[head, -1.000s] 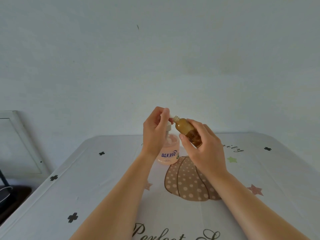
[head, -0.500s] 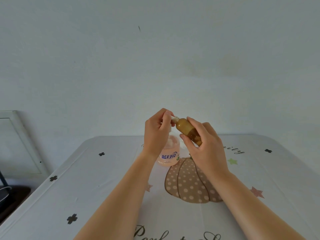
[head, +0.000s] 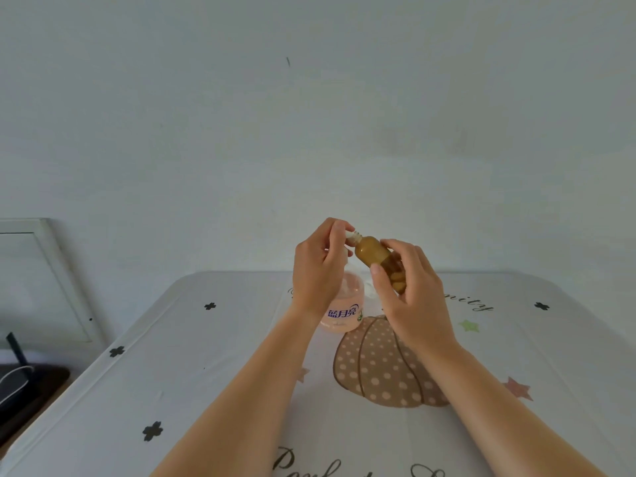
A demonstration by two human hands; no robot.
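1. Above the far middle of the desk (head: 206, 373), I am holding the amber bottle (head: 373, 253) in my right hand (head: 416, 304). My fingers and thumb are wrapping round its lower body, so the bottle is hanging in the air, clear of the cloth.
2. I am tilting it so that its threaded neck (head: 354, 236) is pointing up and toward my left hand (head: 318, 270). That is putting the mouth within easy reach of those fingertips.
3. My left hand is curling and pinching at the tip of that neck. The threads are showing bare, and I cannot tell whether a cap or stopper is sitting between my fingertips.
4. I am judging this as work on the bottle's closure, with one hand steadying the body and the other working the top.
5. The pink soap bottle (head: 344, 315) is standing upright on the desk behind my left wrist and is partly hidden by it. It is sitting just beyond the pumpkin print (head: 378, 366) and taking no part in the work.
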